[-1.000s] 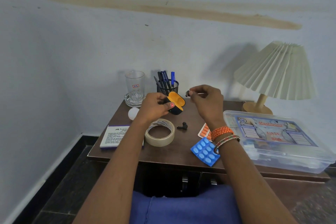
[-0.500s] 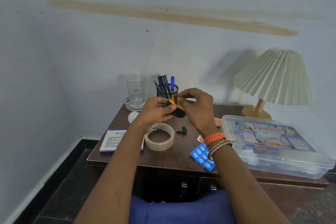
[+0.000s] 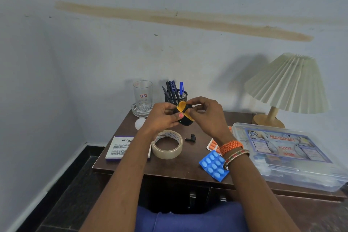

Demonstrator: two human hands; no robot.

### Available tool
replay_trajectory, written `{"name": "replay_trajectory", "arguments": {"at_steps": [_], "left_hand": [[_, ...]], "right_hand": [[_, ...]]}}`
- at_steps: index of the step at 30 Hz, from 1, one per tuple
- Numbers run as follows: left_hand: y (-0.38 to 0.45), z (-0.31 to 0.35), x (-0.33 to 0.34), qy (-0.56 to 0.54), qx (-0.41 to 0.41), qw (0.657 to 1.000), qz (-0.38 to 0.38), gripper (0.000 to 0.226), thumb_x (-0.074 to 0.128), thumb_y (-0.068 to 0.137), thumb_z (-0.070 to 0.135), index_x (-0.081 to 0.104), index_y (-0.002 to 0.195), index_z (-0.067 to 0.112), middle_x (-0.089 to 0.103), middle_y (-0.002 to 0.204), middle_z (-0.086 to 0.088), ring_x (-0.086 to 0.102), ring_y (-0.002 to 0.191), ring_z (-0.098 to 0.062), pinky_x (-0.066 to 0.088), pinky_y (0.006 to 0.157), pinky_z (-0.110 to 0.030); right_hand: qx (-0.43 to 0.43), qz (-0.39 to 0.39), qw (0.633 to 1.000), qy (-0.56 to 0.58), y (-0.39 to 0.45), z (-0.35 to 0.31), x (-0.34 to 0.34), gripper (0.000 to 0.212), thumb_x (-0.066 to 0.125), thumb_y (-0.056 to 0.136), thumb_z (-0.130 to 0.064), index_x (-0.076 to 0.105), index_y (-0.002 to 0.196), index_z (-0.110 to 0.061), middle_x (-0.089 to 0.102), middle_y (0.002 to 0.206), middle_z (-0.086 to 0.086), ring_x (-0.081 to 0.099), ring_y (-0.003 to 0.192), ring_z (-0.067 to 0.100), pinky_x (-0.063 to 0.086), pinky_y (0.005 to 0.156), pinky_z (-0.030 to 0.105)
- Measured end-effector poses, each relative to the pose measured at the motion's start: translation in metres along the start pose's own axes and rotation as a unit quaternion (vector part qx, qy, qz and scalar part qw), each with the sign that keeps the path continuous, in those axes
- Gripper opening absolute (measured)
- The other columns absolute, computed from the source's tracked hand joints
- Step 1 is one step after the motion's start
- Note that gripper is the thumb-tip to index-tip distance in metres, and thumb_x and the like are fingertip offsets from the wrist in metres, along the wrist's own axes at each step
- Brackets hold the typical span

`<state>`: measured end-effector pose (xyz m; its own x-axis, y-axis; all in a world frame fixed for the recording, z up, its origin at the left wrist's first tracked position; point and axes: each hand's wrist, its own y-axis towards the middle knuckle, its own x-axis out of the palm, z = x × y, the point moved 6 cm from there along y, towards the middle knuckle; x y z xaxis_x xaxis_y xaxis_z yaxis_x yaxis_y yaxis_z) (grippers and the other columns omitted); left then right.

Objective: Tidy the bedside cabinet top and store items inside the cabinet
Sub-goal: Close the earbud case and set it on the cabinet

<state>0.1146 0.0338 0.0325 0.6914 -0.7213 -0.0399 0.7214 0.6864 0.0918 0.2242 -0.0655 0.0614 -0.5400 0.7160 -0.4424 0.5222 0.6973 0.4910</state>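
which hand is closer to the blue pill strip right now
Right. The right hand is up at the earbud case, its wrist just above the blue pill strip. The left hand is farther left, beyond the tape roll.

Orange beaded bracelet [image 3: 231,147], bangles [image 3: 236,157], pink thumbnail [image 3: 181,115]

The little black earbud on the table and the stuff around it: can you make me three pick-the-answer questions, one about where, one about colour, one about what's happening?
1. Where does the small black earbud lie?
A. right of the beige tape roll
B. inside the clear drinking glass
C. on the floor

2. What colour is the inside of the black earbud case?
A. green
B. orange
C. white

3. How is the case?
A. lying shut on the table
B. held open in both hands
C. inside the cabinet

Answers: 1 A, it lies on the brown cabinet top beside the roll. 2 B, the lining shows orange. 3 B, the left hand and right hand hold it.
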Motion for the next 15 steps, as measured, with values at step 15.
{"name": "replay_trajectory", "arguments": {"at_steps": [15], "left_hand": [[0.003, 0.002, -0.005, -0.056, 0.02, 0.998, 0.024, 0.026, 0.068, 0.079, -0.001, 0.066, 0.086, 0.024, 0.072, 0.086, 0.006, 0.069, 0.086, -0.011, 0.058, 0.07, -0.025]], "right_hand": [[0.005, 0.047, 0.997, 0.054, -0.003, -0.002, -0.018, 0.017, 0.073, 0.078, -0.014, 0.071, 0.09, -0.025, 0.067, 0.085, -0.016, 0.058, 0.085, 0.005, 0.05, 0.073, 0.024]]}}
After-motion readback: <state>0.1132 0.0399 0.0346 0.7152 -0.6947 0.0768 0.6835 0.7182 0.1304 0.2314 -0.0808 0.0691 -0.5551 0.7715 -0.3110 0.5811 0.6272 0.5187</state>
